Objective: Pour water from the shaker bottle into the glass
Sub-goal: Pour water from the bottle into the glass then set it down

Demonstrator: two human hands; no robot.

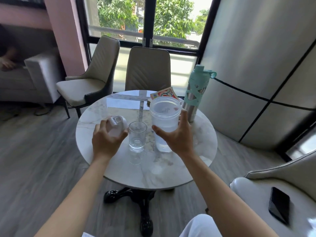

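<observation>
A translucent white shaker bottle (pixel 164 117) stands upright on the round marble table (pixel 119 168), its top uncovered and water visible in its lower half. My right hand (pixel 176 136) wraps around its near side, thumb on the left and fingers on the right. An empty clear glass (pixel 137 136) stands just left of the bottle, between my hands. My left hand (pixel 106 140) holds the bottle's white lid (pixel 117 124) above the table, left of the glass.
A teal and steel water bottle (pixel 196 93) stands at the table's far right edge, beside a stack of colourful cards (pixel 165 94). Two beige chairs (pixel 147 69) stand beyond the table. A black phone (pixel 279 205) lies on the armchair at right.
</observation>
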